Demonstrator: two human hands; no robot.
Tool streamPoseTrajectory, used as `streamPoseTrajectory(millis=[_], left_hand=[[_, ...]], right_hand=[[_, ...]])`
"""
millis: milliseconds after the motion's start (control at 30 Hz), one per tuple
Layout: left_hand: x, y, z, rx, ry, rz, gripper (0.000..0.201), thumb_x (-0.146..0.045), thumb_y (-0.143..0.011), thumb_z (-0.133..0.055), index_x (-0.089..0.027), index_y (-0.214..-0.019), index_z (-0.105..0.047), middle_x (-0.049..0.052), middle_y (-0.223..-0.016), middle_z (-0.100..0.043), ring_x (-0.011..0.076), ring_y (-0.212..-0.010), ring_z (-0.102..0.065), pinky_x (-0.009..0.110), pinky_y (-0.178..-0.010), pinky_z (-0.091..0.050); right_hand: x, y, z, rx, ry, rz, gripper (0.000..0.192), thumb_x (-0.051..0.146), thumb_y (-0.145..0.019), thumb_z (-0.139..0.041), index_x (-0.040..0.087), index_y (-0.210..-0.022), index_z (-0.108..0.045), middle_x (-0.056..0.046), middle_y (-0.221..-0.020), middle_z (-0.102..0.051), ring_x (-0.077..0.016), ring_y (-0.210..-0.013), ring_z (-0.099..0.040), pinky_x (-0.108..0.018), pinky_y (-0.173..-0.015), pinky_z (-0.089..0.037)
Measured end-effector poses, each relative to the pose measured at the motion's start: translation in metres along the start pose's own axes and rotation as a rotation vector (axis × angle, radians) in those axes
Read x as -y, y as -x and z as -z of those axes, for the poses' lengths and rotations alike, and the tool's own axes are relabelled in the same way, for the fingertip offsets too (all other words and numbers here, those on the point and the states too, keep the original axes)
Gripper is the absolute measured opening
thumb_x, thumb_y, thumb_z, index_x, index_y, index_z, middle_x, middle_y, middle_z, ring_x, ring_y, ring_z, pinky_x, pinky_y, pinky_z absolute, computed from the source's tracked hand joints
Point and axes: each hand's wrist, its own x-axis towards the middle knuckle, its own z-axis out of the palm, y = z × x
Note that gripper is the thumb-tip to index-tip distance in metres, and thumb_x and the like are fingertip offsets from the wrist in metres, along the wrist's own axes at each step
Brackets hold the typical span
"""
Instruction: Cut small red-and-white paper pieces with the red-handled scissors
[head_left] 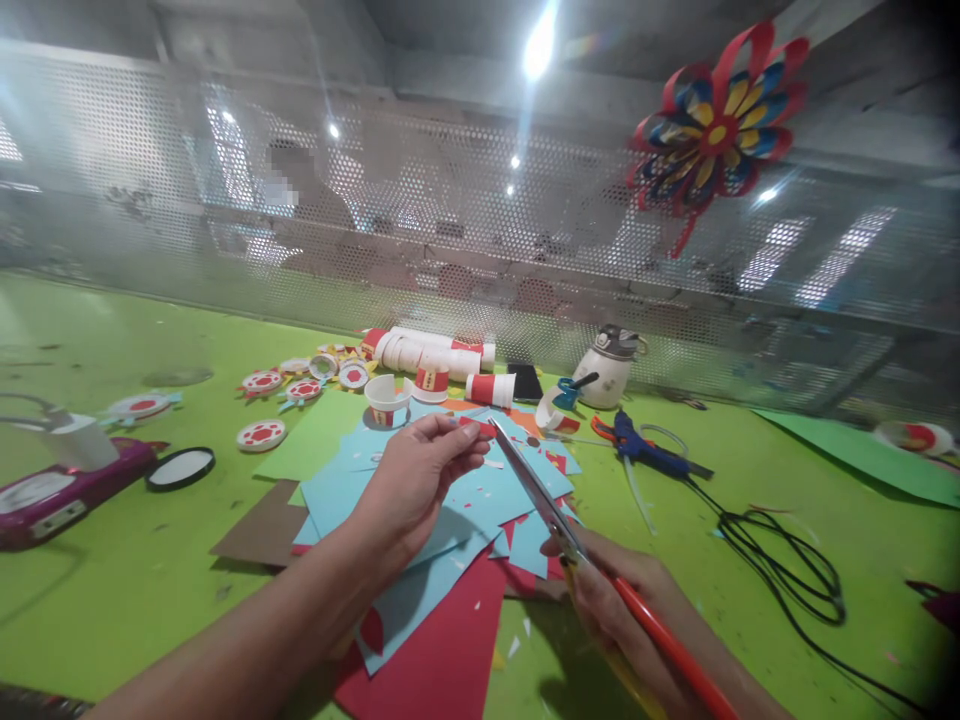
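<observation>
The left hand (420, 470) hovers over the middle of the green table (112, 560), its fingertips pinched together on a small red paper scrap (475, 424). The right hand (611, 590), near and to the right, is closed around the red handles of a pair of scissors (536, 490), whose blades slant up and left until the tips reach the scrap. Under both hands lie light blue paper sheets (450, 510) over red paper sheets (442, 660), strewn with small cuttings. Farther off stand red-and-white paper cups (435, 365), and to the right a blue glue gun (645, 450) lies beside a white bottle (607, 370). A paper flower (716, 125) hangs on the perforated screen at the far right.
</observation>
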Motion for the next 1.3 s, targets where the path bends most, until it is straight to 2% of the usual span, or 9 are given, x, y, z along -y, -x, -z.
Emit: streamPoseTrajectory(millis=[200,367,600,767,867,1067,1200,1300], left_hand=[[-0.0020,0.0011,-0.0010,-0.005,-0.018,0.008,0.011,-0.014,-0.068,-0.071,-0.011,-0.068,-0.061,0.004,-0.069,-0.064,0.0112,-0.067,-0.062,0.021,-0.065,-0.050],[-0.0018,0.0013,-0.0008,-0.002,-0.025,0.009,0.011,-0.015,-0.068,-0.071,-0.011,-0.067,-0.061,0.003,-0.067,-0.064,0.0112,-0.066,-0.062,0.022,-0.066,-0.050],[0.0004,0.0004,0.0003,-0.005,-0.029,-0.015,0.010,-0.015,-0.069,-0.070,-0.010,-0.068,-0.062,0.003,-0.068,-0.065,0.0105,-0.066,-0.062,0.022,-0.066,-0.050],[0.0002,0.0009,-0.0001,-0.027,-0.054,-0.018,0.008,-0.014,-0.070,-0.069,-0.009,-0.069,-0.063,0.004,-0.070,-0.065,0.0109,-0.065,-0.062,0.022,-0.066,-0.051],[0.0001,0.0011,-0.0002,-0.023,-0.059,-0.029,0.009,-0.015,-0.070,-0.069,-0.010,-0.069,-0.062,0.005,-0.070,-0.065,0.0112,-0.066,-0.062,0.022,-0.066,-0.050],[0.0011,0.0012,-0.0007,-0.015,-0.043,-0.042,0.014,-0.015,-0.069,-0.070,-0.012,-0.062,-0.059,0.003,-0.068,-0.064,0.0110,-0.067,-0.062,0.022,-0.067,-0.050],[0.0013,0.0010,-0.0012,-0.024,-0.037,-0.032,0.012,-0.016,-0.068,-0.071,-0.011,-0.065,-0.060,0.003,-0.069,-0.065,0.0114,-0.067,-0.062,0.023,-0.068,-0.051],[0.0008,0.0006,-0.0010,-0.028,-0.026,-0.023,0.012,-0.015,-0.067,-0.072,-0.011,-0.066,-0.061,0.003,-0.068,-0.064,0.0108,-0.065,-0.061,0.024,-0.068,-0.051]], right_hand=[[-0.0002,-0.0001,0.0011,0.000,0.000,0.029,0.052,0.059,-0.090,-0.035,0.012,-0.097,-0.058,0.003,-0.056,-0.039,-0.0111,-0.049,-0.034,-0.022,-0.042,-0.028],[-0.0009,-0.0003,0.0020,0.001,-0.009,0.016,0.050,0.058,-0.089,-0.037,0.013,-0.094,-0.058,0.004,-0.057,-0.036,-0.0107,-0.048,-0.033,-0.021,-0.041,-0.027],[-0.0013,-0.0020,0.0004,-0.054,0.081,0.043,0.058,0.065,-0.086,-0.034,0.014,-0.092,-0.061,0.004,-0.057,-0.037,-0.0115,-0.049,-0.035,-0.024,-0.045,-0.030],[-0.0038,-0.0028,-0.0011,-0.058,0.101,0.071,0.058,0.064,-0.087,-0.034,0.014,-0.097,-0.062,0.003,-0.059,-0.041,-0.0120,-0.050,-0.035,-0.025,-0.046,-0.030],[-0.0044,-0.0026,-0.0011,-0.052,0.092,0.022,0.060,0.065,-0.086,-0.035,0.013,-0.099,-0.062,0.004,-0.057,-0.040,-0.0118,-0.048,-0.037,-0.023,-0.044,-0.030],[-0.0039,-0.0026,-0.0014,-0.074,0.125,0.046,0.061,0.066,-0.085,-0.034,0.013,-0.098,-0.062,0.004,-0.058,-0.040,-0.0125,-0.050,-0.037,-0.024,-0.046,-0.031],[-0.0050,-0.0023,-0.0020,-0.093,0.134,0.042,0.061,0.066,-0.084,-0.035,0.013,-0.096,-0.063,0.005,-0.057,-0.037,-0.0124,-0.050,-0.036,-0.023,-0.046,-0.031],[-0.0056,-0.0022,-0.0019,-0.090,0.130,0.069,0.056,0.063,-0.086,-0.037,0.015,-0.092,-0.064,0.003,-0.057,-0.043,-0.0126,-0.049,-0.040,-0.023,-0.046,-0.035]])
